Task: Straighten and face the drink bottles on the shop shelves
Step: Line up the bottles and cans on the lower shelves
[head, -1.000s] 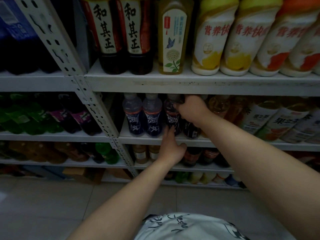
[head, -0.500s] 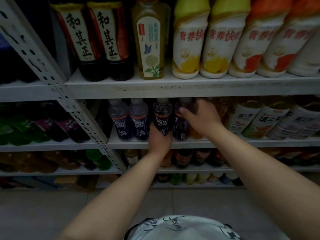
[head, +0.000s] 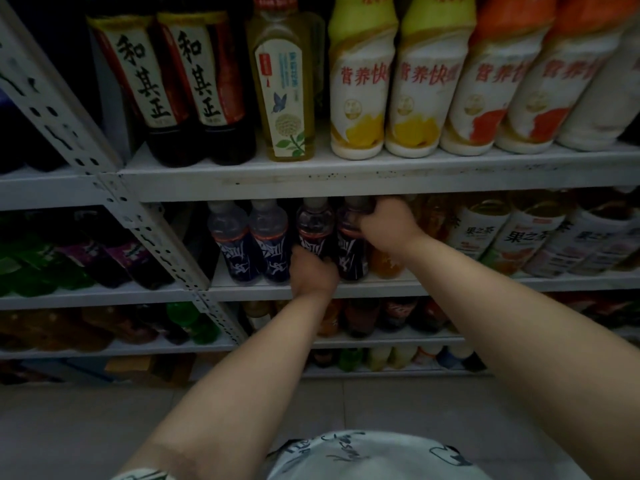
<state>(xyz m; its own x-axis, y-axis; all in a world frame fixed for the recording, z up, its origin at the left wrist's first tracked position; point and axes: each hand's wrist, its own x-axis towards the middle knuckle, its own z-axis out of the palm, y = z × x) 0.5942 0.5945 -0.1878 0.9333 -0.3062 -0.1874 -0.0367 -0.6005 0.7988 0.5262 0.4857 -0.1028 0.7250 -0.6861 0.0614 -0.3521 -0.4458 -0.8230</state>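
On the second shelf stand two blue-labelled bottles and, to their right, two dark red-labelled bottles. My left hand wraps the base of the left dark bottle. My right hand grips the neck and shoulder of the right dark bottle, whose cap sits just under the shelf above. Both bottles stand upright at the shelf's front edge, side by side.
Orange and fruit-tea bottles fill the same shelf to the right. The upper shelf carries dark tea bottles, a yellow tea bottle and white milk-drink bottles. A slotted upright post divides the bays. Lower shelves hold more drinks above a tiled floor.
My left hand rose from the shelf edge to close on the left dark bottle's base. My right hand shifted up to the right bottle's neck. The view moved closer.
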